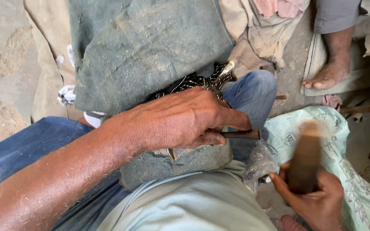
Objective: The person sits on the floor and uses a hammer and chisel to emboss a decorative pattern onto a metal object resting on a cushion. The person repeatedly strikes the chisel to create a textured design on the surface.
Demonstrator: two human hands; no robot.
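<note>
Metalwork on the lap: left hand was closed around a punch, pressing a dark ornate metal piece against a dusty green cloth pad; right hand gripped a blurred wooden mallet beside a printed sack.

A rough, dusty concrete floor with a broken patch lies under flat daylight, strewn with crumpled beige and pink rags, a pale green printed sack at one side, and another person's bare foot resting on a grey mat.
</note>
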